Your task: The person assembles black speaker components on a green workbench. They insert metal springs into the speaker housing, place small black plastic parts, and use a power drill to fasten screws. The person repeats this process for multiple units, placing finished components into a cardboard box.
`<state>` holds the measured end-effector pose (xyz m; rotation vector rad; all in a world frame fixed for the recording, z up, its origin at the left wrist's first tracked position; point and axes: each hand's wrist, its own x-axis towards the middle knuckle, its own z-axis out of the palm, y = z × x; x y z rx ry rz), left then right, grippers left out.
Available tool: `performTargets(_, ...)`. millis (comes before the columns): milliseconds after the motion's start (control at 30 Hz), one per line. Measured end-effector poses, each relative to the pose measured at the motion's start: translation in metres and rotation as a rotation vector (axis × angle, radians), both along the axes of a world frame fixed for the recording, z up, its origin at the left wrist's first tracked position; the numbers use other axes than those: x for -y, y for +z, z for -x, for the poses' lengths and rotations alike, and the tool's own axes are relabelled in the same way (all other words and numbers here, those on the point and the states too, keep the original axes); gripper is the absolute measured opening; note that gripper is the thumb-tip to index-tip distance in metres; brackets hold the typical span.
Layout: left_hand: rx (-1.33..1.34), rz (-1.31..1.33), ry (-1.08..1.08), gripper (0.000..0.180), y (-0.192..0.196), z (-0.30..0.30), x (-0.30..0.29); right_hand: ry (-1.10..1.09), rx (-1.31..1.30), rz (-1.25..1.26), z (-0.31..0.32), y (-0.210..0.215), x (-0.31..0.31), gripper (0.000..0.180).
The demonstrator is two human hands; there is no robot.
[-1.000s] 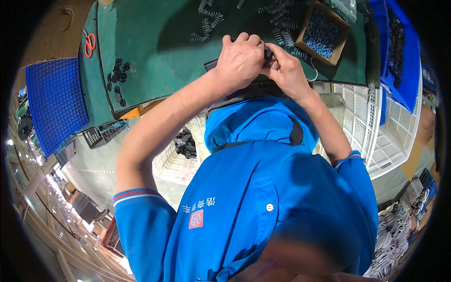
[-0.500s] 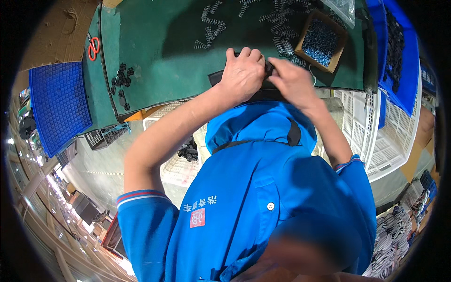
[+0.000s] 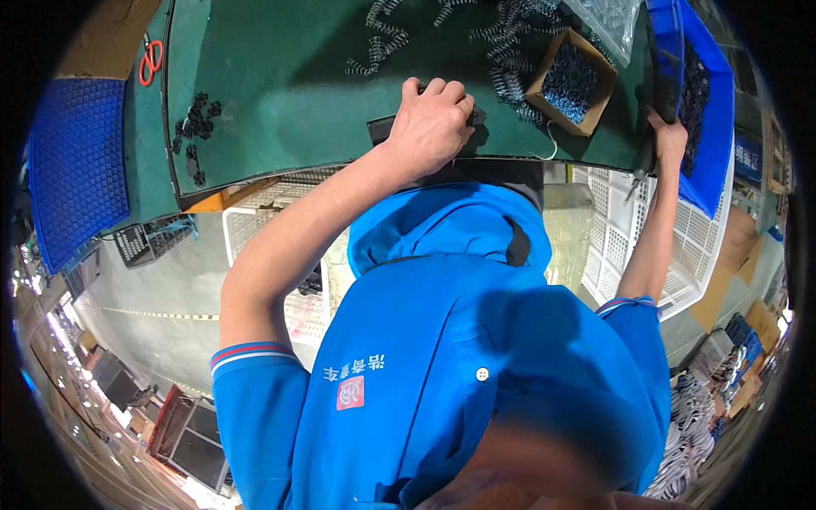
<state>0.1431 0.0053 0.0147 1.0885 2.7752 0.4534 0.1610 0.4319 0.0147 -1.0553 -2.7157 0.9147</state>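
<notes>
My left hand (image 3: 432, 123) is closed over a dark block-like part on the table near its front edge. A flat black piece (image 3: 381, 129) sticks out to the left of that hand, and a dark end (image 3: 478, 116) shows on its right. Most of what it grips is covered by the fingers. Out at the table's right edge is my right hand (image 3: 669, 138), beside a dark tool-like thing (image 3: 648, 157) and a blue bin (image 3: 721, 110) of black parts. Its fingers are partly hidden, so any hold cannot be made out.
On the green table (image 3: 280, 119) stands a cardboard box (image 3: 586, 125) of small bluish-silver pieces. Loose coil springs (image 3: 510, 72) lie beside it, near a clear plastic bag (image 3: 614, 25). Small black parts (image 3: 197, 119), red-handled scissors (image 3: 150, 61) and a blue textured tray (image 3: 81, 166) are leftward.
My right hand has left the dark part beside my left hand and moved right to the table's edge by the blue bin. My left hand has kept its grip.
</notes>
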Motion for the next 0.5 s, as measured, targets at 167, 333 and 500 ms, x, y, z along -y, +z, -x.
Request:
performTargets(167,-0.001,0.027,-0.001,0.028,-0.001,0.001,0.000,0.022,-0.710,0.734,-0.009,0.059,0.070,0.031)
performTargets(333,0.011,0.072,0.002,0.025,0.001,0.001,-0.002,0.398,-1.058,1.029,0.006,0.106,0.168,0.034)
performTargets(500,-0.011,0.029,-0.005,0.025,-0.002,0.001,-0.005,0.528,-1.119,0.864,0.027,0.082,0.211,0.042)
